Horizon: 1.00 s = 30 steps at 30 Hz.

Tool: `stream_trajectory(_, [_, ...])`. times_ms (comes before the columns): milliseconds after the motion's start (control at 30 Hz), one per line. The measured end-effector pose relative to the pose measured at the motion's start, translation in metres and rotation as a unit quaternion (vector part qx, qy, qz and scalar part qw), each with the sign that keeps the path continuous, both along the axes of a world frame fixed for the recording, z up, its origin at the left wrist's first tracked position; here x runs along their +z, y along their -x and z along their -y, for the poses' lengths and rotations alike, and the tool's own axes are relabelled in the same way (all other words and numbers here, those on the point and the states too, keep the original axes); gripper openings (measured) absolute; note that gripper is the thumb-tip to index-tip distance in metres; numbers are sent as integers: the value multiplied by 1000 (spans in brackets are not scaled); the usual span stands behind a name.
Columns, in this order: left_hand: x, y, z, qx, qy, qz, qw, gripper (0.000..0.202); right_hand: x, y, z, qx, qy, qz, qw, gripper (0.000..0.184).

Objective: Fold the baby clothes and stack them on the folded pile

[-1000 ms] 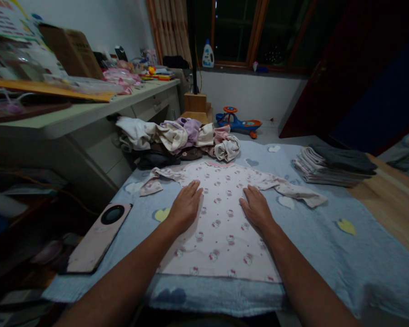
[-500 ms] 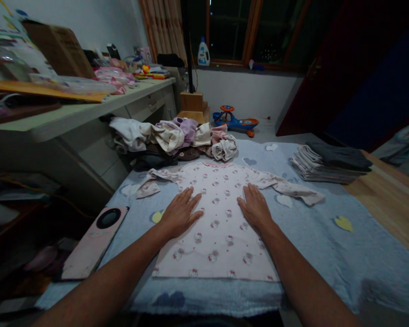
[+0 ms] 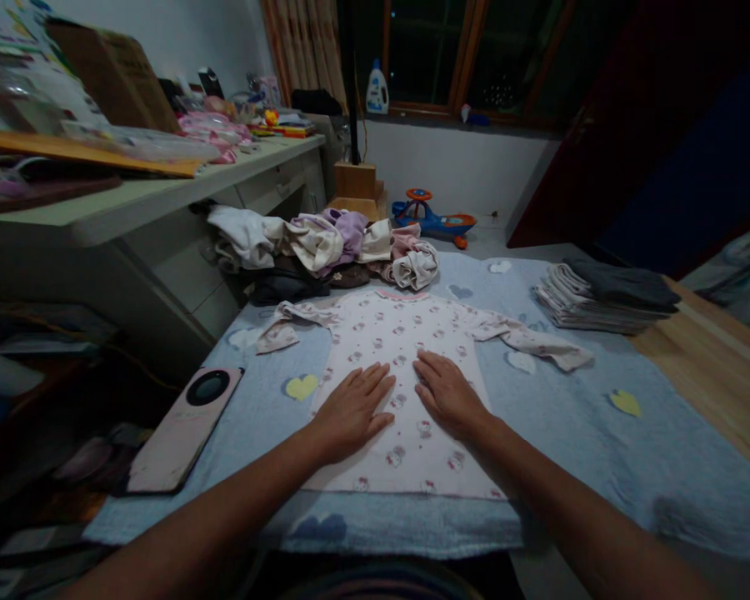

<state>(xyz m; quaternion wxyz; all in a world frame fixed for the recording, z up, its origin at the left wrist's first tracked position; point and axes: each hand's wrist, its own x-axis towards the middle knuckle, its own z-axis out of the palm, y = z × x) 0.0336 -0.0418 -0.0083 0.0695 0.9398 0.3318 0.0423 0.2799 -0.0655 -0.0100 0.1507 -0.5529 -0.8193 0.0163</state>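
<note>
A pale pink long-sleeved shirt [image 3: 406, 333] with a small cat-face print lies spread out on a blue cloth [image 3: 575, 433], its neckline away from me and its hem toward me. Both sleeves stretch out sideways; the left one is bent. My left hand [image 3: 356, 412] rests flat on the left half of the shirt's body, fingers stretched. On the right half lies my right hand [image 3: 450, 396], also flat with its fingers extended. A narrow strip of printed fabric shows between the two hands. Neither hand grips anything.
A pink phone [image 3: 184, 433] lies at the cloth's left edge. Behind the shirt is a heap of crumpled clothes [image 3: 325, 242]. A folded clothes stack [image 3: 603, 296] sits at the right. A cluttered desk [image 3: 181, 200] stands left; a blue ride-on toy [image 3: 434, 221] is on the floor beyond.
Both hands have slid inward across the shirt, closer together, and slightly toward me. The shirt still lies spread out. The camera view has shifted a little.
</note>
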Motion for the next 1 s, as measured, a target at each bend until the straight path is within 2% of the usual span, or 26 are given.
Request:
stream_trajectory(233, [8,19,4,-25,14,-7,1000,71,1,-30,4,-47,38,3,998,46])
stream_trajectory(400, [8,21,6,-36,16,-4,999,75,4,-1,17,-93,58,22,994,52])
stream_trajectory(500, [4,20,5,-37,13,-3,999,76,3,17,29,-44,62,27,997,58])
stream_trajectory(567, [2,21,4,-43,11,-2,999,78,4,19,34,-25,71,36,996,61])
stream_trajectory(800, [-2,32,4,-57,4,4,998,90,10,-6,46,-22,88,61,994,71])
stream_trajectory(1000, [-2,45,8,-20,-12,-11,1000,78,9,-16,56,-11,69,55,996,72])
